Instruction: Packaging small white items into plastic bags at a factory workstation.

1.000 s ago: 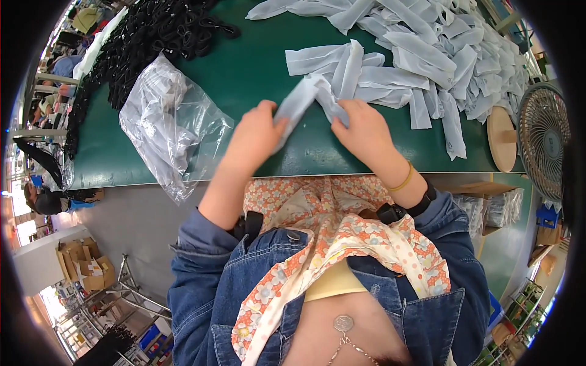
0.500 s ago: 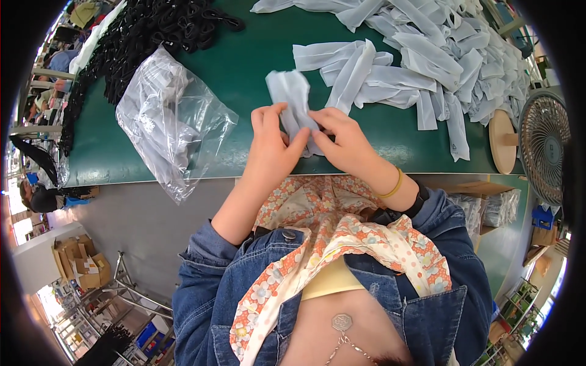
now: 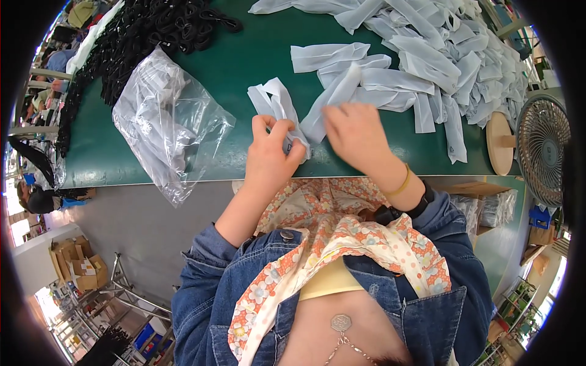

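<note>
My left hand (image 3: 273,149) pinches the lower part of a narrow, whitish frosted plastic sleeve (image 3: 274,97). The sleeve's top end is folded into two flaps, and a small dark print shows near its lower end. My right hand (image 3: 357,134), slightly blurred, has its fingers curled on another long frosted sleeve (image 3: 334,96) that slants beside the first one. The fingertips on that sleeve are partly hidden. Several more flat sleeves (image 3: 390,79) lie just beyond my right hand, crossing over one another on the green table (image 3: 244,55).
A clear plastic bag (image 3: 165,116) filled with whitish pieces overhangs the table's front edge at left. Behind it is a heap of black looped cords (image 3: 165,30). A big pile of frosted sleeves (image 3: 452,55) covers the far right, near a round wooden disc (image 3: 499,143) and a fan (image 3: 543,149).
My right hand has left the sleeve in my left hand and moved right, onto another sleeve, which has shifted toward me and left. The left-hand sleeve now lies lower, tilted left.
</note>
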`<state>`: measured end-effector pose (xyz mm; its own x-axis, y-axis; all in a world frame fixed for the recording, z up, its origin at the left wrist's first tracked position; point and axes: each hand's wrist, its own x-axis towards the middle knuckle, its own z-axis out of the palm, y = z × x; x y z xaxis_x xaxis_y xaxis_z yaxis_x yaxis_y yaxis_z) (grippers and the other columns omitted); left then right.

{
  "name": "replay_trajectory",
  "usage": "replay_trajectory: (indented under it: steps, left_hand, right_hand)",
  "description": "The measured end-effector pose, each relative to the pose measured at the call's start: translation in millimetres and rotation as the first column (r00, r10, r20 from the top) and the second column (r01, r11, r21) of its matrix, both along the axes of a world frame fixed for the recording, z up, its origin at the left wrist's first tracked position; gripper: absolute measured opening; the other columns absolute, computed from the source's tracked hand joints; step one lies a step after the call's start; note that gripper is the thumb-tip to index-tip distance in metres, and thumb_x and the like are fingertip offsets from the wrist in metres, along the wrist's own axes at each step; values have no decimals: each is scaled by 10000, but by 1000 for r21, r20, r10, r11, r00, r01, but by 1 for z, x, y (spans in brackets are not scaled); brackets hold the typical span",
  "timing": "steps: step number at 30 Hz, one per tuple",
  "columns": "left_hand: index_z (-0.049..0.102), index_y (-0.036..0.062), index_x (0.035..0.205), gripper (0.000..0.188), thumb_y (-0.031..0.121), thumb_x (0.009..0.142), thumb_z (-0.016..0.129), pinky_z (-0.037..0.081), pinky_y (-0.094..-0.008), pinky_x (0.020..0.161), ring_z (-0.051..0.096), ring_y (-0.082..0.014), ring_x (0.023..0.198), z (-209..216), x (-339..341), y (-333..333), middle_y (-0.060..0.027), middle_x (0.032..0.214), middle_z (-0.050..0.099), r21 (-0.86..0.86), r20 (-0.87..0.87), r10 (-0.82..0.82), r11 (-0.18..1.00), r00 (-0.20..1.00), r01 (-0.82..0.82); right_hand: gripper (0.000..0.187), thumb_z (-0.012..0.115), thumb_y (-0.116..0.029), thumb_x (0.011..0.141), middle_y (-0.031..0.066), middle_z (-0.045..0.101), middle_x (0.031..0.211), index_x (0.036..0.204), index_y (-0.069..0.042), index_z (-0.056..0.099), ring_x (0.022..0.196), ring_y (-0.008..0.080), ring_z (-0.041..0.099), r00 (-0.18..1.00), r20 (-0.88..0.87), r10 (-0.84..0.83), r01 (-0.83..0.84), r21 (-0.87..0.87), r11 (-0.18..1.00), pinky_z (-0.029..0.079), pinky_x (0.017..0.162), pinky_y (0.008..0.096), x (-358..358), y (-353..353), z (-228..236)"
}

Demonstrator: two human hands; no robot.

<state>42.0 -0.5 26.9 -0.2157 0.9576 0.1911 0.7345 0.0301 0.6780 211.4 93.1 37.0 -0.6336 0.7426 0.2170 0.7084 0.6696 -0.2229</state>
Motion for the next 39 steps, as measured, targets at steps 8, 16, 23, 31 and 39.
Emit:
replay_trajectory:
  steps: [8, 16, 23, 31, 39]
  left_hand:
    - [564, 76, 957, 216, 157, 763, 612, 504, -409, 577, 579, -328, 634, 1, 0, 0, -148, 1010, 437, 4, -13, 1, 1000, 1000, -1]
    - [586, 112, 1065, 322, 140, 745, 614, 505, -402, 587, 586, -322, 668, -3, 0, -1, -149, 1007, 439, 45, -71, -20, 999, 997, 23]
    - [573, 167, 1213, 488, 123, 727, 594, 511, -386, 618, 589, -310, 694, 2, -10, 1, -151, 972, 443, 5, -248, -48, 999, 968, 51]
    - [577, 151, 1188, 452, 124, 736, 578, 508, -382, 624, 586, -299, 695, 2, -10, 3, -151, 936, 435, 17, -266, -36, 999, 963, 43]
    - [557, 144, 1193, 450, 117, 744, 559, 510, -395, 623, 582, -318, 698, 10, -18, 0, -165, 925, 426, -116, -196, -99, 990, 976, 77]
  right_hand:
    - [296, 632, -70, 752, 111, 596, 913, 1046, -43, 614, 897, 273, 586, 934, -49, 353, -323, 302, 897, 443, 764, 391, 11, 39, 1]
    - [361, 635, -122, 781, 141, 583, 907, 1113, 11, 582, 889, 315, 575, 960, -236, 150, -188, -151, 970, 477, 749, 379, -25, 13, -7]
    - [327, 589, -83, 785, 164, 598, 949, 1093, 27, 583, 895, 316, 571, 948, -315, 48, -115, -200, 973, 480, 783, 374, -17, 53, -8]
    - [330, 567, -24, 679, 118, 608, 884, 1005, -14, 619, 921, 275, 562, 950, -122, 286, -259, 199, 945, 467, 795, 400, -10, 56, -16]
    - [295, 598, -76, 712, 101, 590, 830, 999, -12, 616, 832, 282, 577, 990, -5, 142, -141, 82, 987, 475, 740, 390, -22, 54, -10]
